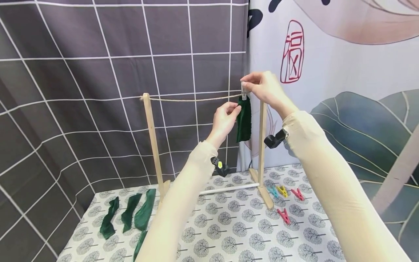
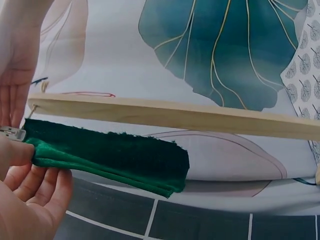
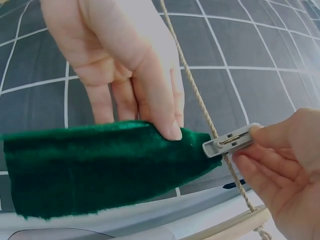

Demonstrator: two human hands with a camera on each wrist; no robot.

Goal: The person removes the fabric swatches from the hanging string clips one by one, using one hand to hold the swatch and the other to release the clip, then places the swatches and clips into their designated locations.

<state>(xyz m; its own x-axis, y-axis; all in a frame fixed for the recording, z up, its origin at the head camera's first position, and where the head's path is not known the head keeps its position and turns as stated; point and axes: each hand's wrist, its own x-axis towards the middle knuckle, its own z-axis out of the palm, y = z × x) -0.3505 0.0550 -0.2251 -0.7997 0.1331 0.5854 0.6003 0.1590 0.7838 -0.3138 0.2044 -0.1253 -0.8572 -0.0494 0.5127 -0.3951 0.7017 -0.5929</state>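
Note:
A strip of dark green cloth (image 1: pixel 243 122) hangs from the twine line (image 1: pixel 196 99) near the right post of a small wooden rack. My right hand (image 1: pixel 266 89) pinches a grey clothespin (image 3: pixel 230 141) by its handle end; the pin's jaws sit over the cloth's top edge at the twine. With thumb and fingers, my left hand (image 1: pixel 225 119) pinches the cloth's upper left edge, just below the pin. In the right wrist view the cloth (image 3: pixel 100 170) spreads out sideways with a frayed edge. The left wrist view shows the cloth (image 2: pixel 115 155) beside the wooden post (image 2: pixel 165 115).
Several green cloth pieces (image 1: pixel 109 218) lie at the table's left. Near the rack's right foot (image 1: pixel 266 196) are blue (image 1: pixel 272 191), yellow (image 1: pixel 282 191) and pink clothespins (image 1: pixel 283 215). A white bar (image 1: pixel 229 189) joins the rack's base. Curtains hang behind.

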